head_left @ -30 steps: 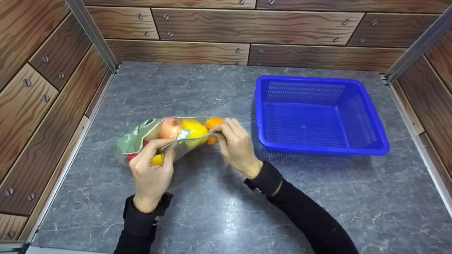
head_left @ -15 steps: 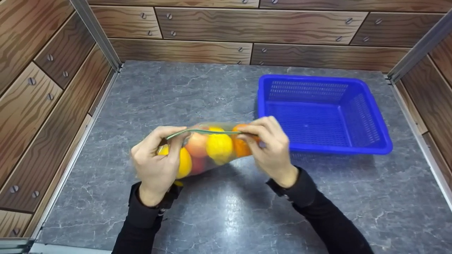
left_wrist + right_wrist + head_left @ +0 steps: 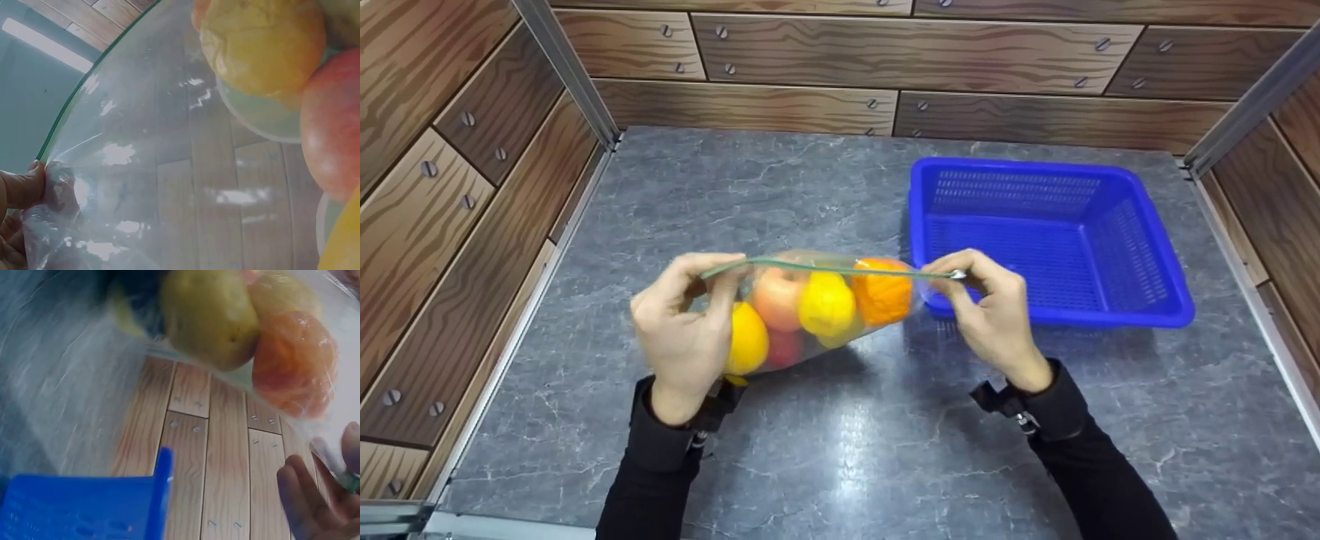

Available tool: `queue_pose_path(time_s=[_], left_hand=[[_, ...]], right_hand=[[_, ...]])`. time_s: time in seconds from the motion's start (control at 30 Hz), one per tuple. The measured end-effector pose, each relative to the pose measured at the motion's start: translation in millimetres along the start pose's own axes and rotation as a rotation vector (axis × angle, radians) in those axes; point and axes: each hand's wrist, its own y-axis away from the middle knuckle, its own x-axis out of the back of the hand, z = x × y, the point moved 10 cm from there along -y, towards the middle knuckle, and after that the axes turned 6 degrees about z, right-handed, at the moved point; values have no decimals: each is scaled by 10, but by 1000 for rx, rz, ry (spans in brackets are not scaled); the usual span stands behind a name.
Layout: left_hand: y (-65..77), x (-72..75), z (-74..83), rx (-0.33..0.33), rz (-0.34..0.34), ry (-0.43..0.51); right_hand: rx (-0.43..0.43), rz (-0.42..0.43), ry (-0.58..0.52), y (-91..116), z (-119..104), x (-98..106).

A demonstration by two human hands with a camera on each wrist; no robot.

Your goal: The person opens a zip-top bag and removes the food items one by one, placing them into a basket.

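A clear zip bag (image 3: 795,352) with a green top edge (image 3: 810,267) is stretched between both hands, seen in all views. Through its plastic show a yellow-orange fruit (image 3: 746,341), a pale red apple (image 3: 780,300), a lumpy yellow fruit (image 3: 826,304), a wrinkled mandarin (image 3: 883,292) and something red (image 3: 784,349) below. In the right wrist view a potato-like item (image 3: 211,318) also shows inside. My left hand (image 3: 679,330) pinches the left end of the edge between thumb and fingers. My right hand (image 3: 994,319) pinches the right end, beside a small white slider (image 3: 958,274).
A blue plastic basket (image 3: 916,225) with slotted walls stands at the right, just behind my right hand. Grey marbled tabletop (image 3: 735,187) lies beneath, with wood-patterned walls (image 3: 795,56) at the back and both sides.
The bag has been lifted and shifted right, its edge pulled straighter. My right hand has moved right along the edge to its end; my left hand has moved up slightly.
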Motion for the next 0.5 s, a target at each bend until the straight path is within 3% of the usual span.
queue_pose_path(time_s=[0.3, 0.5], left_hand=[[-183, -14, -227, 125, -7, -2], [-278, -58, -472, 225, -1, 1]], right_hand=[[4, 220, -313, -195, -340, 279], [-79, 303, -335, -273, -314, 322]])
